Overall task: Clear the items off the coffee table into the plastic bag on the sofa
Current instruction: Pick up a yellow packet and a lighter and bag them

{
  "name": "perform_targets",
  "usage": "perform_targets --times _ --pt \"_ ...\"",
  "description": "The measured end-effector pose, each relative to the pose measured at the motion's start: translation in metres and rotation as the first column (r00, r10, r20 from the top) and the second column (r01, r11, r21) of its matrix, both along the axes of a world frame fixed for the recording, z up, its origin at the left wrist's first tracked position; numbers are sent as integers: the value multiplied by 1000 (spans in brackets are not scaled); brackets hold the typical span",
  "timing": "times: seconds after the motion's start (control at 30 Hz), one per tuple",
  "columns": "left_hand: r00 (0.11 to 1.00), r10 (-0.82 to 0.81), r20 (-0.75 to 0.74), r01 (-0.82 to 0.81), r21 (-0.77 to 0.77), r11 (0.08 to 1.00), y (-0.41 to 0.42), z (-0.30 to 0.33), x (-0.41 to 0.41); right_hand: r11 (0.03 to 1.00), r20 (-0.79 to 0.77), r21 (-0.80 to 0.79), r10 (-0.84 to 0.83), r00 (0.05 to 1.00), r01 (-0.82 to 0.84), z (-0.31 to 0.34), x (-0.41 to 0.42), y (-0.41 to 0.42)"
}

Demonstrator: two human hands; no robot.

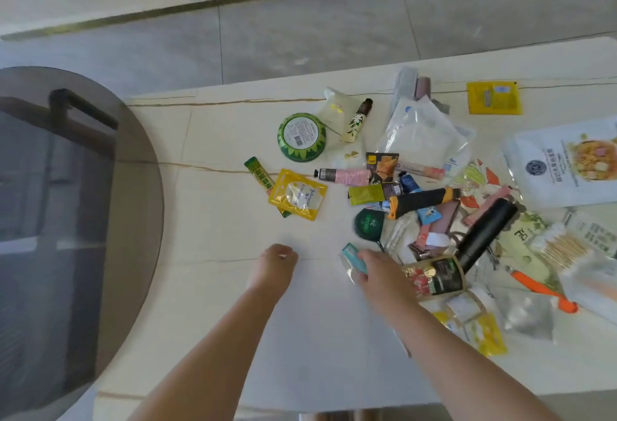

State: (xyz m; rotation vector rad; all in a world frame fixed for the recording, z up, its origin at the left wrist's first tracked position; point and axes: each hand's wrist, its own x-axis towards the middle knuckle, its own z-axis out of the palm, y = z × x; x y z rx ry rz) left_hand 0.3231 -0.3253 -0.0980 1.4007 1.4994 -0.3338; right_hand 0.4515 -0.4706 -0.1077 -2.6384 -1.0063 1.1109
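A cream coffee table [217, 220] carries a heap of small items on its right half. My right hand [380, 273] rests on the near edge of the heap, closed over a small teal packet [352, 255]. My left hand [275, 262] lies on bare tabletop to its left, fingers curled, holding nothing. Beyond the hands lie a yellow sachet [298, 193], a green round tin [302, 136], a pink tube [347, 175] and a black-and-orange handle [422, 200]. The plastic bag and the sofa are out of view.
A dark round glass table [66, 220] overlaps the coffee table's left end. To the right are a black cylinder [484, 233], a white food pouch [567, 167], cotton swabs [561, 247] and an orange tool [541, 287]. Grey floor [334, 30] lies beyond.
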Motion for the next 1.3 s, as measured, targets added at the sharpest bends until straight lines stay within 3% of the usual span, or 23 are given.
perform_targets --times 0.23,0.3,0.47,0.57,0.7,0.87,0.97,1.03,1.17,1.3 --pt "996 93 13 -93 -13 996 9 -43 23 989 284 -70 148 948 -133 -37 1 24" --pt "997 71 -18 -70 47 996 18 -47 31 986 232 -34 166 958 -162 -42 4 25" --pt "995 -52 -81 68 209 976 46 -37 52 996 116 89 2 993 -13 -41 1 19" --pt "977 -162 -140 196 275 941 60 -34 64 997 59 50 -61 996 58 -42 -6 19" --pt "954 -207 -215 272 340 900 73 -38 75 998 109 -12 -63 992 64 -49 -12 19" --pt "945 -179 -272 270 347 898 78 -48 81 998 142 -50 -25 990 32 -50 -23 24" --pt "959 -72 -274 158 306 939 82 -56 83 997 154 4 -73 985 73 -51 -20 25" --pt "969 -10 -248 78 266 961 84 -61 82 995 96 -15 -101 990 103 -52 -15 27" --pt "974 -13 -228 66 227 972 79 -59 73 975 -30 -72 -214 976 211 -43 -6 34" --pt "993 10 -118 13 193 981 73 -52 55 962 -128 -69 -271 954 264 -36 -2 38"
